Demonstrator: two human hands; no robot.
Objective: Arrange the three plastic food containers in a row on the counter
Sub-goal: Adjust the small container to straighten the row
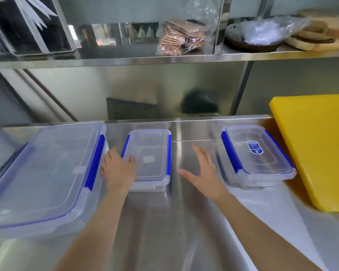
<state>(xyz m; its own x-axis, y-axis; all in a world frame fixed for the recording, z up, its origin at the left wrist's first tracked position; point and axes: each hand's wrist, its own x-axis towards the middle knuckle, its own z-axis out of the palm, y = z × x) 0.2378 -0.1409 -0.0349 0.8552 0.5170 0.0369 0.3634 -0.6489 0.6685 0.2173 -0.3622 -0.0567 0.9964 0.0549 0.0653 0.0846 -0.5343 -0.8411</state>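
- A steel counter (164, 231) fills the lower view, with a raised back edge running left to right behind everything on it. The near half is bare metal, crossed only by the person's two forearms.
- A steel shelf (164, 60) runs overhead, carrying a bag of crackers (179, 39) and a dark bowl (250, 43) under clear plastic.
- A yellow board (317, 149) lies at the far right, angled, its left edge close beside the right box.
- The large box (45, 175), clear with a lid and blue clips, sits at the left. It reaches from near the back edge toward the front; its left side is cut off by the frame.
- The right box (256, 155), mid-sized, clear, with blue clips and a blue label on its lid, sits slightly turned near the back edge.
- The small box (151, 159), clear with blue clips, sits between the other two, nearer the large one. A narrow gap separates them; a wide strip of bare counter lies to its right.
- The left hand (118, 169) is in that narrow gap, fingers curved over the small box's near-left corner and touching the lid.
- The right hand (204, 169) is open, fingers spread, over the bare strip, touching neither box.
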